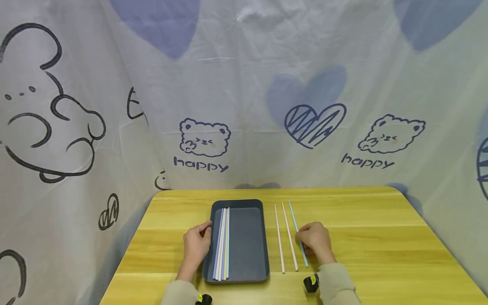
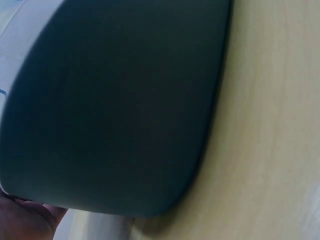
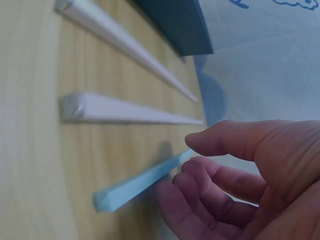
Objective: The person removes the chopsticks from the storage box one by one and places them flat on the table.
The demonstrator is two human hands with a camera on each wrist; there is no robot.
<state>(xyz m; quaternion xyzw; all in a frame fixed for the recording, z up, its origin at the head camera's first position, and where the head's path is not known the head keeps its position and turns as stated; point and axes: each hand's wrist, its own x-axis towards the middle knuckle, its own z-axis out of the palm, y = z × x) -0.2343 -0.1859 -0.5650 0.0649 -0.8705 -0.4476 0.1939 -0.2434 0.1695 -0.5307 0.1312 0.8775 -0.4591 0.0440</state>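
Observation:
A dark grey tray [image 1: 248, 245] lies on the table with several thin pastel sticks [image 1: 221, 245] lengthwise along its left side. At its left rim, my left hand [image 1: 196, 245] grips the edge by thumb and fingers; the tray's outer wall [image 2: 115, 110] fills most of the left wrist view. Right of the tray lie two pale pink sticks [image 1: 288, 237] and a light-blue stick [image 1: 293, 216]. My right hand [image 1: 315, 240] has thumb and curled fingers about the blue stick, near its middle. In the right wrist view, the blue stick [image 3: 140, 182] shows a square near end.
The wooden table [image 1: 366, 237] carries the tray and sticks. A pale cloth [image 1: 251, 93] with bear and heart drawings hangs behind the table and along its sides. Each wrist wears a small black camera [image 1: 311, 283].

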